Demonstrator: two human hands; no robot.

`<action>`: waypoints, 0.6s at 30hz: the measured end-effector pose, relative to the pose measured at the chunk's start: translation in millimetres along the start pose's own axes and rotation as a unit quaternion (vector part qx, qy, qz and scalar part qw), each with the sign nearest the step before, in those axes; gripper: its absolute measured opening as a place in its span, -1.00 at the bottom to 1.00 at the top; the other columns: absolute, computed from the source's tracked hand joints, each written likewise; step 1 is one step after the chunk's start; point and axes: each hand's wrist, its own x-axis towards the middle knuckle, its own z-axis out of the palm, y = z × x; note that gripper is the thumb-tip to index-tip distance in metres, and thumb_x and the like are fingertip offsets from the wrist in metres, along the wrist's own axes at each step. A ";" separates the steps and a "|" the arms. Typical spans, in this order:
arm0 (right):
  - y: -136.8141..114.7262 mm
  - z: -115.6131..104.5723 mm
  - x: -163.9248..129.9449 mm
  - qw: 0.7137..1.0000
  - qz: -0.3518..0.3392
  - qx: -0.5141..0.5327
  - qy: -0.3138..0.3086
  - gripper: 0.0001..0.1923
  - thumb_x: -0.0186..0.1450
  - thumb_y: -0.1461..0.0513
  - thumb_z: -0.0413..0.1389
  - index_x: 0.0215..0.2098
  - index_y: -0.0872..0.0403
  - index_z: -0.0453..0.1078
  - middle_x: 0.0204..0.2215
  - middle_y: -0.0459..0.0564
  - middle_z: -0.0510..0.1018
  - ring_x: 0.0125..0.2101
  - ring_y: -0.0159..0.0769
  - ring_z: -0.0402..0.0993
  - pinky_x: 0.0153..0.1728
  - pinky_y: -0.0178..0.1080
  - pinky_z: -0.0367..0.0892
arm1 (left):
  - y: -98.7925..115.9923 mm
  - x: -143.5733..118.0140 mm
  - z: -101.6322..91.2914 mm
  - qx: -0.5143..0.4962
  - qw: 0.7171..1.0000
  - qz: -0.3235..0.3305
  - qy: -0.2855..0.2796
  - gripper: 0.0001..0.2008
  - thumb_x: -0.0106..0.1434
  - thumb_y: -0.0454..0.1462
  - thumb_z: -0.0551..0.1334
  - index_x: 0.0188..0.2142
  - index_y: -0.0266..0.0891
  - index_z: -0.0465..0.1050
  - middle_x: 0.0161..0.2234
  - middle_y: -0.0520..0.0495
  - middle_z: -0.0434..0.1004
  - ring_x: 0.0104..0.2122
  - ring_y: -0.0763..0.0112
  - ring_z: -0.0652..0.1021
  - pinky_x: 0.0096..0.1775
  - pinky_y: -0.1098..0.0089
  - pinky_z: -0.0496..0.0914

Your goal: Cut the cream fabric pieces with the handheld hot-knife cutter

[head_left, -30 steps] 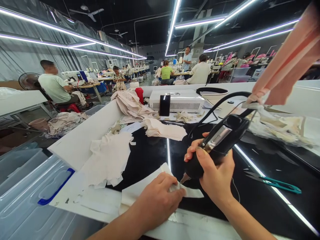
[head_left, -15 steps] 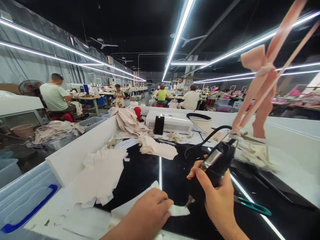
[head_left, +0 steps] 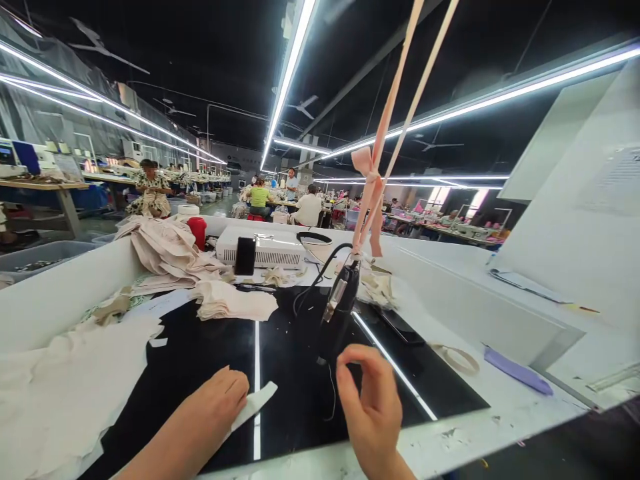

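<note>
My left hand rests low over the black tabletop, its fingers closed on a small off-white fabric piece whose end pokes out to the right. My right hand is raised at the right of it, thumb and forefinger curled together in a pinch; anything between the tips is too small or hidden to name. Just beyond the right hand, a black corded hand tool with a silver plate hangs from a knotted pink fabric strap, touched by neither hand. A thin thread shows beneath the tool.
Cut pale fabric covers the left side, with a stacked bundle farther back. Behind stand a white vented box, a phone and a red cone. A purple strip lies right. White walls border the table; people work beyond.
My right hand has let go of the black tool, which now hangs by its strap. The view has turned right. Teal-handled snips beside my right hand are out of sight now.
</note>
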 end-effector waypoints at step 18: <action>-7.2 124.7 -20.7 0.798 0.395 0.237 -0.387 -0.39 0.21 -0.32 0.23 -0.29 0.04 0.46 -0.44 -0.12 0.48 -0.41 -0.29 0.37 -0.34 -0.26 0.30 | -24.6 66.0 -96.8 -0.235 0.938 -0.252 0.031 -0.56 0.38 0.05 0.19 0.08 -0.13 0.53 -0.35 0.05 0.54 -0.35 0.27 0.58 -0.24 0.36 0.44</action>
